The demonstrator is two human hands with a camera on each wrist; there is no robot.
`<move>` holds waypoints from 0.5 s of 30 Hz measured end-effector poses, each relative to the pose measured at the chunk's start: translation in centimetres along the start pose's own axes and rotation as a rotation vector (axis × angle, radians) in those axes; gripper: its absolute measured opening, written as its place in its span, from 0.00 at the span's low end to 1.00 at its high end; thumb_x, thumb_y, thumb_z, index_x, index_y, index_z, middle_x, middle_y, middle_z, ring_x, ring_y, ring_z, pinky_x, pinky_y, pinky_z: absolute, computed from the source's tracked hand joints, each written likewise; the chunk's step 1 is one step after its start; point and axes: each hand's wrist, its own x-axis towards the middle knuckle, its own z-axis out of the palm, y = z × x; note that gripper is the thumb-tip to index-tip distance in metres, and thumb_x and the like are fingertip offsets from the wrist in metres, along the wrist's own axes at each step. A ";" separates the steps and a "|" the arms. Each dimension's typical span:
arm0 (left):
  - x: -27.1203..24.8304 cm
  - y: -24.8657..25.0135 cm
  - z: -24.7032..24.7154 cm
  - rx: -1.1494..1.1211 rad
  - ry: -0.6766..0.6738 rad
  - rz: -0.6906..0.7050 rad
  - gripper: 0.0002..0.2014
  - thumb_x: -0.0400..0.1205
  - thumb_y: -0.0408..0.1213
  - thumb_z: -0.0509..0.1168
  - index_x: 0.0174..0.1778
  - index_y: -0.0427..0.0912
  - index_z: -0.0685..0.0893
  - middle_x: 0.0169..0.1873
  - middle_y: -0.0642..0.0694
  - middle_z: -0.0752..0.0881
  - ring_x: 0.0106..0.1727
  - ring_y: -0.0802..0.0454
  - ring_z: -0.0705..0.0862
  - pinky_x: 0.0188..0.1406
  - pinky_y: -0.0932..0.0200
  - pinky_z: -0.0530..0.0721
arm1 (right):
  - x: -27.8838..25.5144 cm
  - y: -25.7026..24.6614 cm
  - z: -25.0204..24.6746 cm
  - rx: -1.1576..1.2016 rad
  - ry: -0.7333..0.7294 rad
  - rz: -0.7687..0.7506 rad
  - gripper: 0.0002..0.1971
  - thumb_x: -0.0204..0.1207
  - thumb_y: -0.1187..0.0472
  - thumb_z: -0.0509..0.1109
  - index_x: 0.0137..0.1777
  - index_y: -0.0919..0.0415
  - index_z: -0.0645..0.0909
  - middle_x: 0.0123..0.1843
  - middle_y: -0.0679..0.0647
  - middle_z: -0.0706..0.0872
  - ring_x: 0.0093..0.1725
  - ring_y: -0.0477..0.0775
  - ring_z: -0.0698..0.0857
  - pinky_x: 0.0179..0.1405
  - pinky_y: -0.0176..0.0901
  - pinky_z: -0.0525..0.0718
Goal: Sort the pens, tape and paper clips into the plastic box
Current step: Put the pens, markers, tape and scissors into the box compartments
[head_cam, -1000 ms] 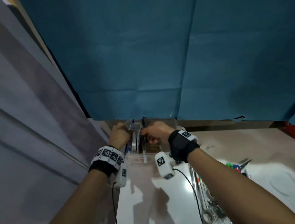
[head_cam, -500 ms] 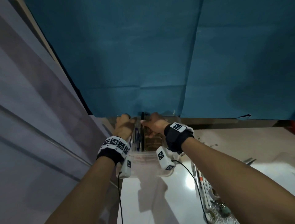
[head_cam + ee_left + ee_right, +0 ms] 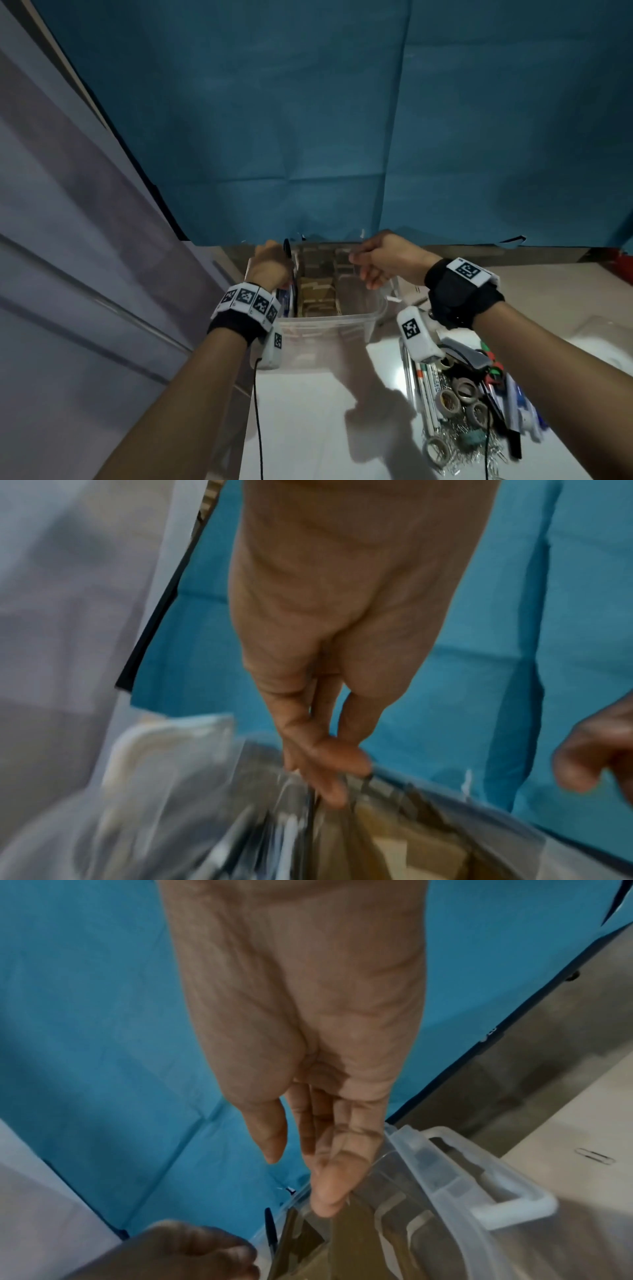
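Observation:
The clear plastic box [image 3: 329, 325] with cardboard dividers stands at the table's back edge. My left hand [image 3: 270, 265] is at its left compartment and pinches a black pen [image 3: 287, 249] that stands upright there among other pens. The left wrist view is blurred, with thumb and fingers [image 3: 329, 761] closed together at the box rim. My right hand [image 3: 380, 260] hovers over the box's right side with relaxed fingers [image 3: 329, 1177] and holds nothing. The black pen [image 3: 270, 1229] also shows beside my left hand [image 3: 178, 1253]. Pens [image 3: 428, 387], tape rolls [image 3: 448, 402] and paper clips [image 3: 459, 437] lie heaped at the right.
A blue cloth [image 3: 342, 137] hangs right behind the box. A grey wall [image 3: 68, 274] runs along the left. The box has a white clip handle [image 3: 514, 1204] on its right end. One stray paper clip [image 3: 596, 1156] lies on the white table [image 3: 308, 428].
My right hand has left the pen and moved right over the box's other side. My left hand stays at the left compartment. The view has tilted down, showing the heap.

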 end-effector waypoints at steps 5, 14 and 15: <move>-0.2 0.5 1.8 -0.089 -0.022 -0.011 0.12 0.84 0.33 0.65 0.41 0.28 0.86 0.38 0.35 0.89 0.36 0.44 0.91 0.37 0.52 0.91 | -1.4 0.9 -0.1 -0.023 -0.039 -0.004 0.12 0.83 0.60 0.70 0.38 0.64 0.83 0.34 0.65 0.87 0.28 0.58 0.87 0.29 0.44 0.86; 0.8 -1.1 0.6 -0.012 0.047 -0.008 0.15 0.73 0.24 0.73 0.28 0.50 0.85 0.41 0.40 0.92 0.46 0.41 0.90 0.52 0.49 0.90 | -2.9 2.1 -0.7 -0.060 -0.055 -0.029 0.12 0.84 0.60 0.68 0.48 0.73 0.84 0.36 0.66 0.87 0.28 0.56 0.85 0.28 0.45 0.86; 0.8 -1.2 0.6 0.012 0.024 -0.014 0.15 0.73 0.23 0.74 0.29 0.49 0.85 0.42 0.38 0.92 0.47 0.39 0.91 0.53 0.47 0.91 | -3.0 2.4 -1.0 -0.066 -0.052 -0.032 0.13 0.84 0.60 0.69 0.49 0.73 0.84 0.36 0.65 0.87 0.28 0.56 0.85 0.29 0.46 0.86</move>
